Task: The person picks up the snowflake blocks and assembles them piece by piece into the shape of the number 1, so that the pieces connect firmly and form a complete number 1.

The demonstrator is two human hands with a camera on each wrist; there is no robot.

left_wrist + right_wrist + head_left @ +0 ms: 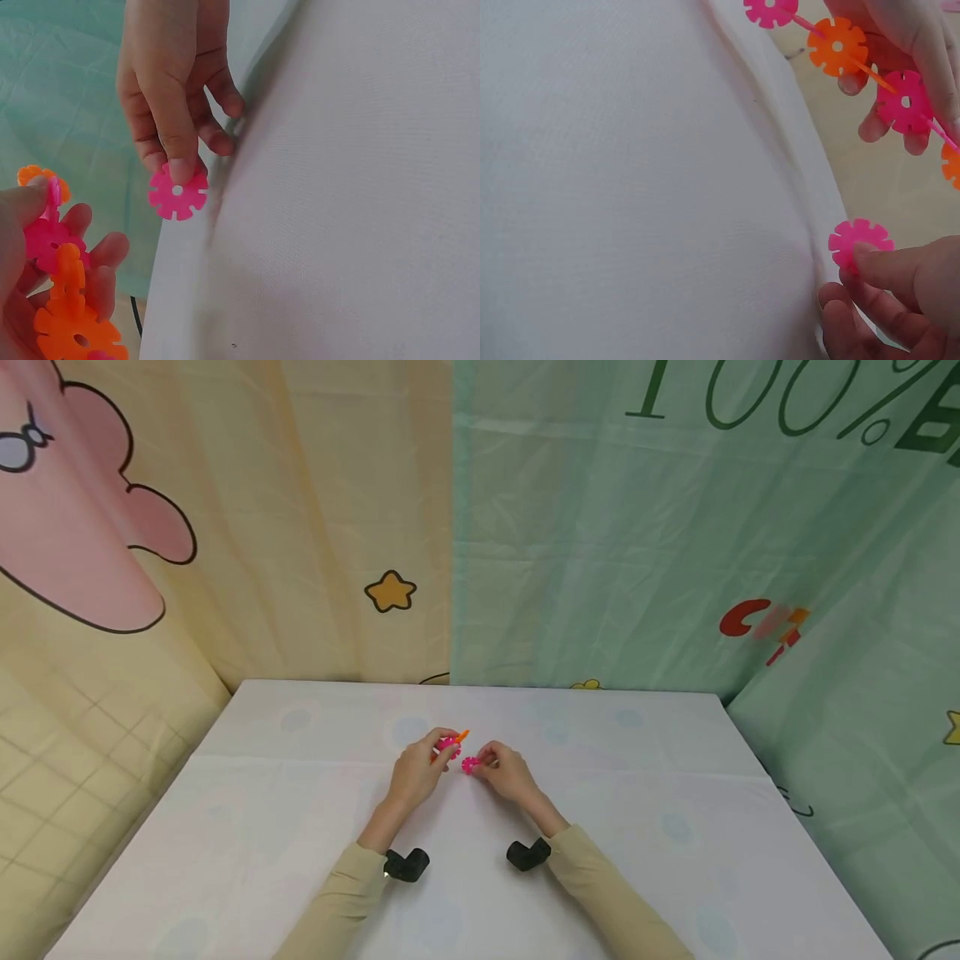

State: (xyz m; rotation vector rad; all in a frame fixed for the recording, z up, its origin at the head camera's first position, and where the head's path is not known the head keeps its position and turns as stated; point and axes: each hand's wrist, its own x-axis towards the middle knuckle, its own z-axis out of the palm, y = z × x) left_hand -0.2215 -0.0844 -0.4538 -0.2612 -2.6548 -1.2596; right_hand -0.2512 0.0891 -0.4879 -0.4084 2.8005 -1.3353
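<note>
My left hand [415, 774] grips a chain of interlocking plastic discs [838, 30], notched round the rim, each with a hole in the middle. Pink and orange pieces alternate along it, slotted into one another at their edges. Between thumb and fingertips, my right hand [513, 775] pinches a single pink notched disc [178, 206]. In the head view this disc is just right of the chain and a little nearer me, apart from it. Part of the chain is covered by the left fingers, and its ends run out of the wrist views.
Both hands are above a table with a pale cloth [465, 893], toward its far side. Printed curtains [600, 552] hang behind and at the sides. Black wrist mounts [407, 865] sit at both cuffs.
</note>
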